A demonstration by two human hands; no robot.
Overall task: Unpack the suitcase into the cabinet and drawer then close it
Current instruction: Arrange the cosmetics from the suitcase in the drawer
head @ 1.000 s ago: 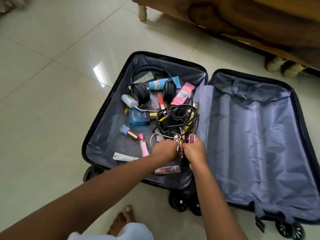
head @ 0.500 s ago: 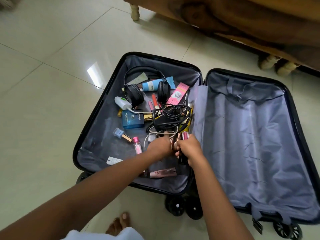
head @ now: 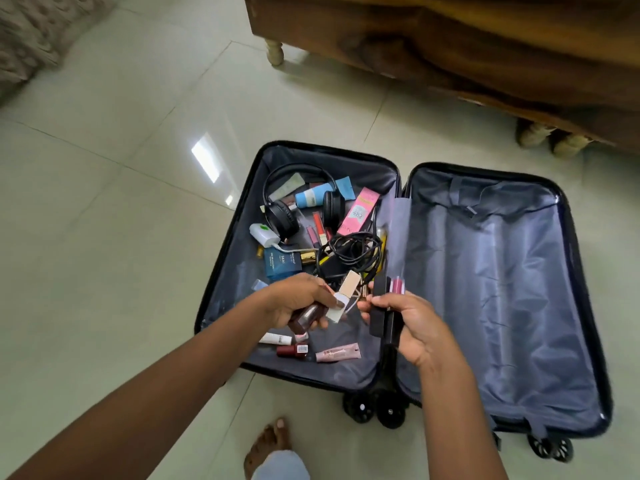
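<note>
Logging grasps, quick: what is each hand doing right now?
Left hand: holding a beige bottle and a maroon bottle.
Right hand: holding a black tube and a pink gloss.

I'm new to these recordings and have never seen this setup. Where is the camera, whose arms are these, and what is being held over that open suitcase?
There is no machine here. A person wears one wide-angle camera on the head, so you look down along their own arms. The suitcase lies open on a tiled floor near wooden furniture. Its left half holds headphones, a blue box, a pink box, tangled black cables and small cosmetics. The right half shows grey lining. The left hand grips a beige bottle and a dark brown one. The right hand holds a black flat case and a pink tube. A bare foot shows at the bottom edge.
</note>
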